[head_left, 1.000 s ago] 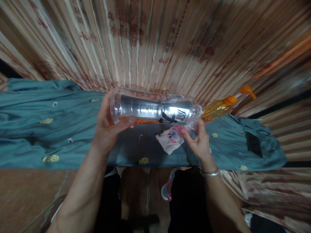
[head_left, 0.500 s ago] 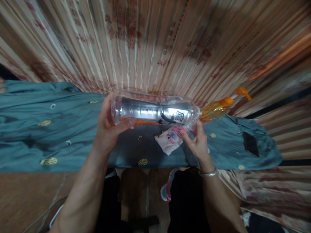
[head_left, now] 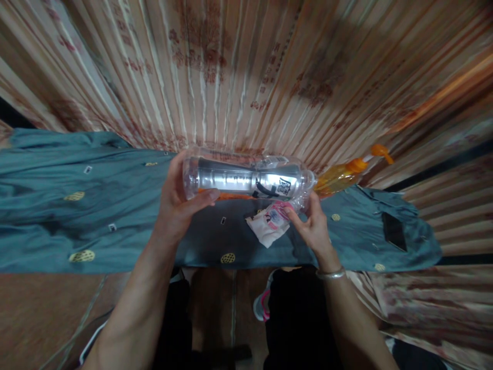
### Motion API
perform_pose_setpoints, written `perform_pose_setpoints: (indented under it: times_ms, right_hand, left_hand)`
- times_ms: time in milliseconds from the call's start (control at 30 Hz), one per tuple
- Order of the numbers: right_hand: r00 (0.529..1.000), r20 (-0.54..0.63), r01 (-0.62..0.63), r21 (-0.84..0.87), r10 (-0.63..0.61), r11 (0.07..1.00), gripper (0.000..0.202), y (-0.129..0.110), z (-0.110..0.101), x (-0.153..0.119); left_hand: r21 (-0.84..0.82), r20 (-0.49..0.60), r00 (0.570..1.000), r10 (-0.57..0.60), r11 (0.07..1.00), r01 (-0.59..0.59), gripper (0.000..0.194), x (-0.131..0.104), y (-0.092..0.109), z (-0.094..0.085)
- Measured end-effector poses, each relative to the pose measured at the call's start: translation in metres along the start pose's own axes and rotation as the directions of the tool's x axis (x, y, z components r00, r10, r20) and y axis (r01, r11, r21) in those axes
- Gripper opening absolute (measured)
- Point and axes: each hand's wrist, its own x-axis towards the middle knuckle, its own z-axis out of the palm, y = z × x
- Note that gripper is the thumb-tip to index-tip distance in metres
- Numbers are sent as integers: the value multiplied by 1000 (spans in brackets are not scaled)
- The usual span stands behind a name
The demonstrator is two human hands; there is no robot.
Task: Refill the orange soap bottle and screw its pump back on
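Note:
A large clear plastic bottle [head_left: 239, 177] with a silver and black label lies on its side in the air, an orange strip along its lower edge. My left hand [head_left: 183, 198] is wrapped round its base end, thumb across the near side. Under the neck end, my right hand [head_left: 310, 221] is closed on a clear ribbed plastic container [head_left: 302, 199], whose full shape is hidden. A crumpled white and pink packet [head_left: 267, 226] shows just left of my right thumb. Behind the bottle's neck stands an orange pump bottle [head_left: 339, 177], its lower part covered.
A long surface is draped in a teal cloth [head_left: 96, 216] with yellow patterns. A black phone [head_left: 394, 231] rests near its right end. Pleated curtains [head_left: 239, 77] hang close behind. Below are a tiled floor [head_left: 38, 313] and a shoe [head_left: 262, 300].
The left hand and the large bottle's base end have shifted slightly right and down in view. The right hand has hardly moved. The camera view has turned a little.

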Motion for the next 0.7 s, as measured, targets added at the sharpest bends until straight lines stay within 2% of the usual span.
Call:
perform_pose_setpoints:
  times_ms: [267, 533, 700]
  right_hand:
    - [1000, -17, 13, 1, -13, 1000, 72, 0, 4, 2]
    - [999, -43, -4, 10, 4, 1000, 74, 1, 7, -5]
    - [999, -47, -20, 1, 20, 1000, 72, 1, 7, -6]
  left_hand:
    - [32, 8, 1000, 14, 999, -14, 65, 1, 0, -1]
    - [37, -10, 1000, -21, 999, 21, 66, -3, -2, -3]
    - [55, 48, 999, 22, 998, -25, 67, -1, -3, -4]
